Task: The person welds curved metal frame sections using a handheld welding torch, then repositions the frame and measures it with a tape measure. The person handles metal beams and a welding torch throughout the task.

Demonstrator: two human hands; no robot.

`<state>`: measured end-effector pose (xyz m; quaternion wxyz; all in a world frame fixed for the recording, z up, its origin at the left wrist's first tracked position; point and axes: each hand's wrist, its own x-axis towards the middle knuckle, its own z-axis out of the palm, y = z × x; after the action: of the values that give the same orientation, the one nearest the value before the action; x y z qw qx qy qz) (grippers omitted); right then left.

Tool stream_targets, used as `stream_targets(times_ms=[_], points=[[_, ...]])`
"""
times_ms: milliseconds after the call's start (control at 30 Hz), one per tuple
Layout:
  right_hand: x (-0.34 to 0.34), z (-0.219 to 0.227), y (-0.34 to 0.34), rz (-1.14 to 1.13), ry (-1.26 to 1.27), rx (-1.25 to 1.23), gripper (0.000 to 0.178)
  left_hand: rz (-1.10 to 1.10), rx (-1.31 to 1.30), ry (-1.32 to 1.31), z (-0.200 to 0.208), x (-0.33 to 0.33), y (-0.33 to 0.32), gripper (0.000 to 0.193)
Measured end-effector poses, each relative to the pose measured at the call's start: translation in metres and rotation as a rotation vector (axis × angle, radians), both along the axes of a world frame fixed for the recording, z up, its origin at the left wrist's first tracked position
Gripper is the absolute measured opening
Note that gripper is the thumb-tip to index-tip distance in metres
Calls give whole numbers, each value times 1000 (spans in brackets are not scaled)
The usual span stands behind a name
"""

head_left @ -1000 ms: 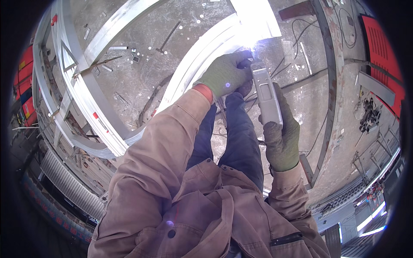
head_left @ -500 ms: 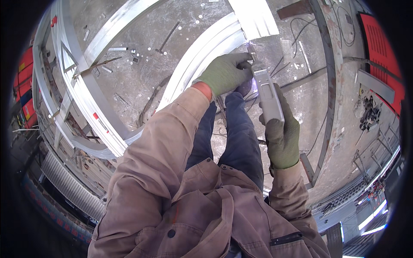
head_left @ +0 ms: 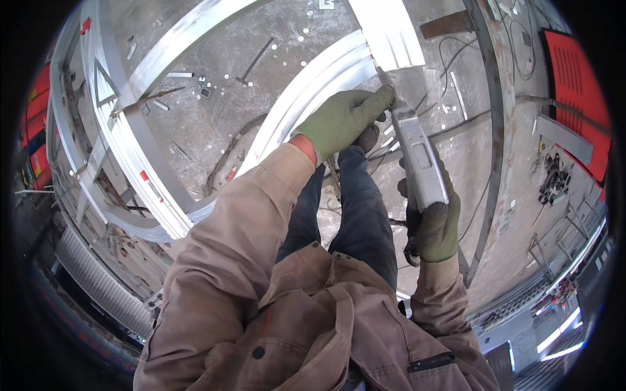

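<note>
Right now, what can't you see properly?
All in the head view:
- Right hand: palm hidden behind the grey welding gun.
- Left hand: whether it touches the gun; its own fingers hide that.
- White ribbed beam: far end cut by the top edge.
- White specks: too tiny to identify.

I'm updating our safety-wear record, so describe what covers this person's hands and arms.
The left hand and right hand wear olive-green gloves that look like cloth. Both arms have long, loose, creased sleeves in tan-brown, with stitching showing near the left cuff. I can make out no markings on the gloves.
</note>
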<state>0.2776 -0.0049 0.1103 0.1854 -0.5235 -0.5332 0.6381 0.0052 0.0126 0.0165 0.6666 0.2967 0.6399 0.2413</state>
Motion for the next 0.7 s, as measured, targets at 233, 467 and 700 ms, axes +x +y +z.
stream_targets(times_ms=[233, 467, 700], points=[[-28, -18, 24, 38, 51, 101, 105, 118, 59, -5, -23, -1, 8, 103], [-33, -19, 33, 63, 29, 66, 105, 155, 32, 19, -43, 3, 9, 108], [-36, -20, 36, 73, 18, 49, 109, 205, 76, -7, -51, 4, 6, 103]])
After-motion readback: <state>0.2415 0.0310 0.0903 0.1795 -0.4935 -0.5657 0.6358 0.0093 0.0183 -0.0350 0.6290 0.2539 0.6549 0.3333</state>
